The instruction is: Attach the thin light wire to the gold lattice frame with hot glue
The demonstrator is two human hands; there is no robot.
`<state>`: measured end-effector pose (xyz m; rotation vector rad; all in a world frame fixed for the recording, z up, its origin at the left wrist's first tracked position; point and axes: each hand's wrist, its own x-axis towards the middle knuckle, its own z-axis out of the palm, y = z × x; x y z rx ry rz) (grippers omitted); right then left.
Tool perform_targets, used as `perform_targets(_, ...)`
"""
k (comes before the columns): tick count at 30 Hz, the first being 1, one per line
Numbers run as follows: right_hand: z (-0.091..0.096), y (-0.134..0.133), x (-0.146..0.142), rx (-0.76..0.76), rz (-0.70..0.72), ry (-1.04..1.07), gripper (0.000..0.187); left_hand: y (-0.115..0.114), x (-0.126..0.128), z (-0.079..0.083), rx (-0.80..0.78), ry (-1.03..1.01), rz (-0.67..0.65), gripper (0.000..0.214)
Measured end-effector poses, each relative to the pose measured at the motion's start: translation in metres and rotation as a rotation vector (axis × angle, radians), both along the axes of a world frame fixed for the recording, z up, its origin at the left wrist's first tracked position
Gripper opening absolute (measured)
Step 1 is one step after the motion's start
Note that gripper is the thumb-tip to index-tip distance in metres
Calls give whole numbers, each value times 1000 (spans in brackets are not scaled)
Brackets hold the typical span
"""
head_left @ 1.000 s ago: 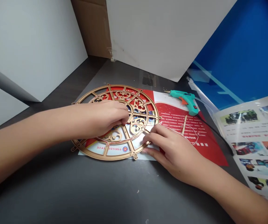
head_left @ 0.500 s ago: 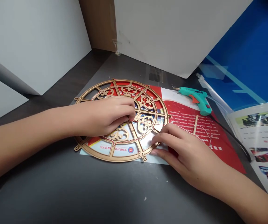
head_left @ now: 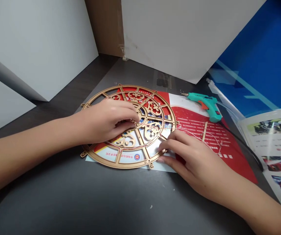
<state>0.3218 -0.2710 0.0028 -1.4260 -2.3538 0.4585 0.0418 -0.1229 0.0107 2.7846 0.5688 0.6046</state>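
Note:
A round gold openwork frame (head_left: 120, 161) with scroll ornaments lies flat on a red and white printed sheet (head_left: 194, 122) on the dark table. My left hand (head_left: 106, 120) rests over the frame's middle, fingers curled and pinched at its hub. My right hand (head_left: 191, 156) lies flat beside the frame's right rim, fingertips pressing the rim and the sheet. A thin gold stick with fine glue threads (head_left: 205, 130) lies on the sheet just beyond my right hand.
A teal hot glue gun (head_left: 205, 102) with a black cord lies on the sheet at the back right. Printed photo pages (head_left: 274, 143) sit at the right edge. White boards (head_left: 179, 36), cardboard and a blue panel (head_left: 260, 62) wall in the table.
The view shifted slightly. My left hand's fingers curled a little tighter at the frame's hub; my right hand stayed at the rim.

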Motion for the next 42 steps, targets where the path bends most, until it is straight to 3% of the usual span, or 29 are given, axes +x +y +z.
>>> perform_targets(15, 0, 0, 1, -5, 2, 11, 14, -30, -16, -19, 233, -145, 158, 26)
perform_targets(24, 0, -1, 0, -2, 2, 11, 10, -32, -3, -13, 173, -185, 325, 30)
perform_targets(30, -1, 0, 0, 4, 5, 8, 12, -26, 9, -11, -8, -65, 522, 30)
perform_targets(36, 0, 1, 0, 9, 5, 7, 9, -25, 17, -13, -101, -90, 542, 27)
perform_targets(42, 1, 0, -1, 0, -1, 14, 6, -28, 16, -13, -123, -54, 480, 26)
